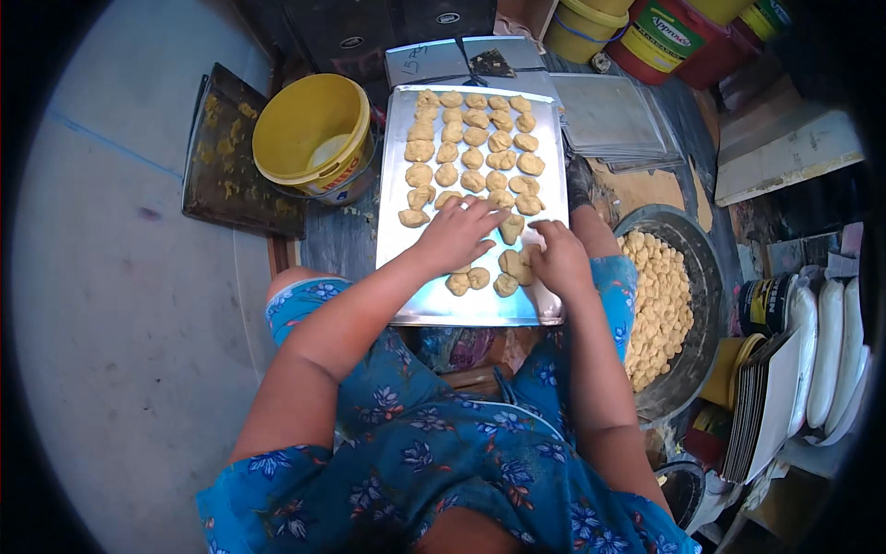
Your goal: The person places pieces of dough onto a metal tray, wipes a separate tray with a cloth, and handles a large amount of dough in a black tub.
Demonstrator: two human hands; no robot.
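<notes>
A shiny metal baking tray (pixel 395 268) rests across my lap, bearing rows of small yellowish dough pieces (pixel 472 158). My left hand (pixel 459 233) reaches over the tray's middle with its fingers spread; the fingertips are beside a dough piece (pixel 510 229), and the palm hides part of the rows. At the tray's right edge is my right hand (pixel 561 265), fingers curved and apart. Its thumb side is against a larger dough lump (pixel 517 266); whether it presses on it is hard to see. Two small dough balls (pixel 469 281) lie near the tray's front edge.
On the right stands a round dark basin (pixel 709 305) full of dough pieces. A yellow bucket (pixel 309 120) and a dough-smeared dark tray (pixel 231 152) are at the left. Flat metal sheets (pixel 614 115), several tubs (pixel 660 42) and a pile of trays (pixel 761 406) surround me.
</notes>
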